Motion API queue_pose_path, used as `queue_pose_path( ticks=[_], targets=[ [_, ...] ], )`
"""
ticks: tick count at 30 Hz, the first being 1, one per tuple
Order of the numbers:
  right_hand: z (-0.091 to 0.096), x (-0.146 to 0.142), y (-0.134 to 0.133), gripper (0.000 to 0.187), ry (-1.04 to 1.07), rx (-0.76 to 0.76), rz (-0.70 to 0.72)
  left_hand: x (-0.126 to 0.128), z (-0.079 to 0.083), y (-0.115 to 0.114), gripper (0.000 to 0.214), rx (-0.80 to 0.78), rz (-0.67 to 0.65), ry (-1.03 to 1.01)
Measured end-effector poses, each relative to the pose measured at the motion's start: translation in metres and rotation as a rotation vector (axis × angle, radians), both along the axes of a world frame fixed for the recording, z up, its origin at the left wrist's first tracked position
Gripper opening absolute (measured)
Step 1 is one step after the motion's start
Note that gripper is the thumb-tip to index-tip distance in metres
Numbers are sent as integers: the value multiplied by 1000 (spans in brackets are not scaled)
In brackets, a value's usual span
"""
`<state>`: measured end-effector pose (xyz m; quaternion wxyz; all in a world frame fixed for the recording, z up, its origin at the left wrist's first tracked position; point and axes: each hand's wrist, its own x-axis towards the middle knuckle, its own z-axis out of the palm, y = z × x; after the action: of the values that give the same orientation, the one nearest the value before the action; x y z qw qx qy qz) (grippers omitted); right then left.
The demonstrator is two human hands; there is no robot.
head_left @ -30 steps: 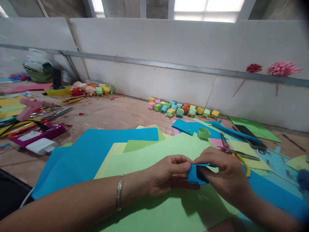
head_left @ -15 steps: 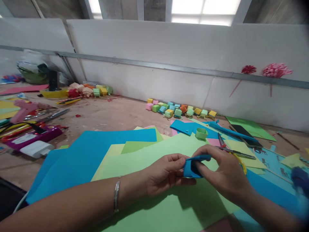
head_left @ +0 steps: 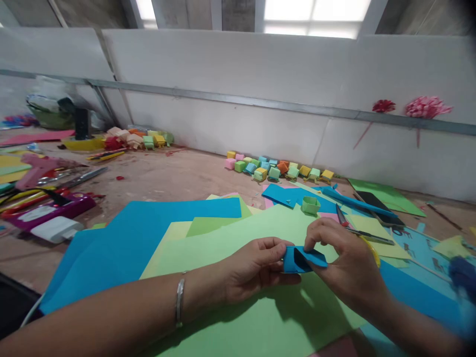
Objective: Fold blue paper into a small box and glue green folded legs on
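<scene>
Between my two hands is a small folded piece of blue paper (head_left: 292, 260), held just above a pale green sheet (head_left: 238, 325). My left hand (head_left: 256, 267) pinches its left end between thumb and fingers. On the other side, my right hand (head_left: 345, 260) grips the right flap, with the thumb below and the curled fingers on top. A dark opening shows in the fold between the hands. Behind them stands a small open green paper box (head_left: 310, 205). Close to my right hand lie a utility knife (head_left: 368, 235) and yellow-handled scissors (head_left: 374, 250), partly hidden.
Large blue sheets (head_left: 111, 248) spread to the left. Several small coloured paper boxes (head_left: 274, 173) line the wall. At far left are a pink glue gun (head_left: 35, 168), a purple power strip (head_left: 55, 210) and a white adapter (head_left: 57, 229). A phone (head_left: 379, 208) lies at right.
My right fingers have shifted onto the top of the blue flap, which now tilts down to the right. My left hand keeps its hold almost unmoved.
</scene>
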<state>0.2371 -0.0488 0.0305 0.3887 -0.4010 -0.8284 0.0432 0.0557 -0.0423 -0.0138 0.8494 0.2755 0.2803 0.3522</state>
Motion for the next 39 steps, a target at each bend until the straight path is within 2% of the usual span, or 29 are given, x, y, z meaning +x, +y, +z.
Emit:
queue_pose_path(
  ticks=[8,13,15,18,21,23,27,33,39],
  targets=[
    [5,8,4,22,-153,-70,99,1,-2,0,37,-10,19,-3],
    [14,15,2,43,-206,-83,197,0,-1,4,32,16,71,-5],
    [17,16,2,36,-188,-129,197,-1,0,3,34,36,54,32],
    [19,14,1,13,-210,-184,116,-2,2,1,40,49,21,105],
    [15,12,0,15,-254,-180,36,-3,0,0,46,78,-1,153],
    [11,11,0,17,-289,-180,40,-3,-2,0,48,95,-1,160],
    [3,9,0,16,-339,-145,69,-2,-2,-1,47,101,-14,172],
    [-2,4,-1,19,-256,-27,67,-1,3,-4,52,118,-162,129],
    [-7,5,4,25,-365,50,127,-1,-5,-2,44,123,-141,117]
  ],
)
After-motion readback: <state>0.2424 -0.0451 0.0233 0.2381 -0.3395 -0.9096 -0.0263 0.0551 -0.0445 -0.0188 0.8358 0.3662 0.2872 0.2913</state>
